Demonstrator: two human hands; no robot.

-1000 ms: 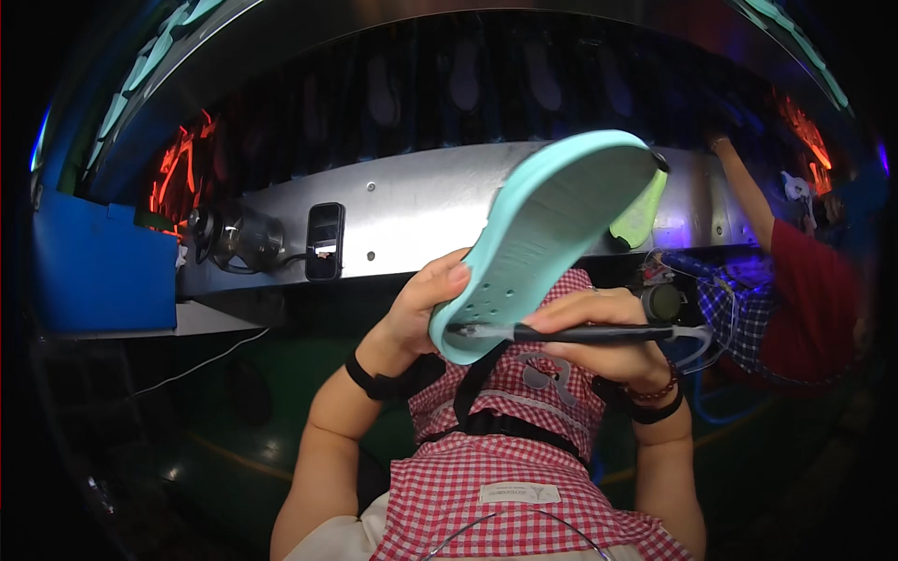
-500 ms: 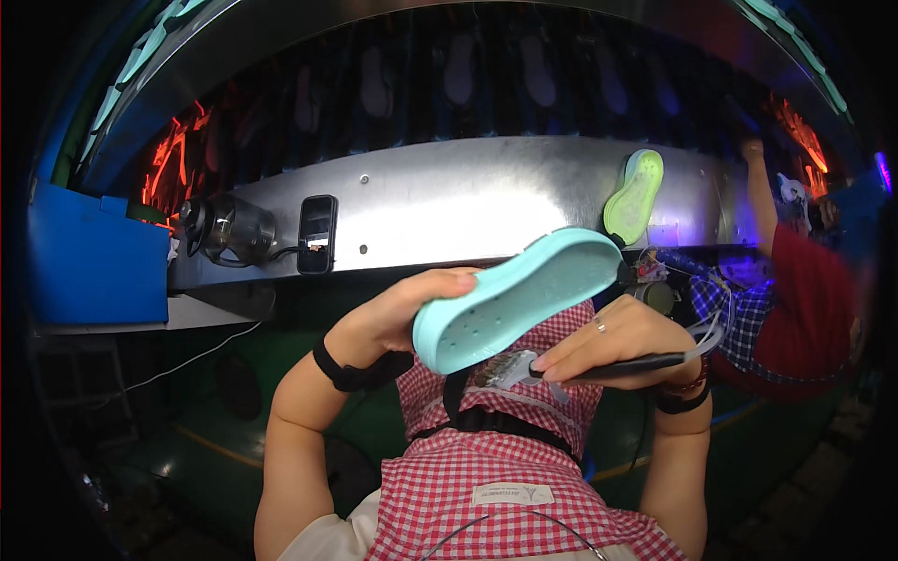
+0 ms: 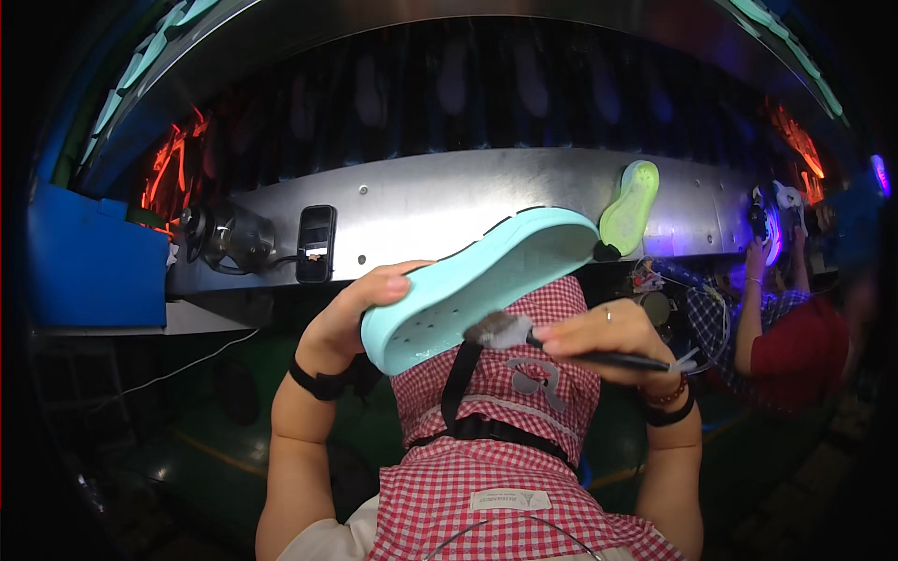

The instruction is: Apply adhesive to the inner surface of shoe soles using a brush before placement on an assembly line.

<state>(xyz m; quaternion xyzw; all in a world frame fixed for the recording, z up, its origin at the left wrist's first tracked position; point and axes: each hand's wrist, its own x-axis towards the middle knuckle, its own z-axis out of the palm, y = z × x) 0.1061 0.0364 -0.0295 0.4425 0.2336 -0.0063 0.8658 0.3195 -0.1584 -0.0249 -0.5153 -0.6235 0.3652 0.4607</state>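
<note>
A turquoise shoe sole (image 3: 500, 257) is held aloft before my checked apron, tilted with its heel end lower left and its hollow inner side facing me. My left hand (image 3: 351, 309) is closed around its left end, thumb on the outer side wall. Between the fingers of my right hand (image 3: 617, 341) is a brush (image 3: 500, 330) with a black handle and a pale, dark-stained head. The brush head lies at the sole's near rim; whether it touches is unclear. Small holes and a wet shine show inside the sole near the left end.
A lime-green sole (image 3: 629, 210) lies on the metal bench (image 3: 412, 210). Left along it are a phone (image 3: 316, 243) and a clear jar (image 3: 229, 234). Behind runs a dark rack with several soles. At right, a co-worker in a red sleeve (image 3: 795, 341) handles a dark object by violet light.
The turquoise sole has shifted left and tilted more. My right hand has brought the brush up and left to its rim. The co-worker's arms have drawn back from the rack.
</note>
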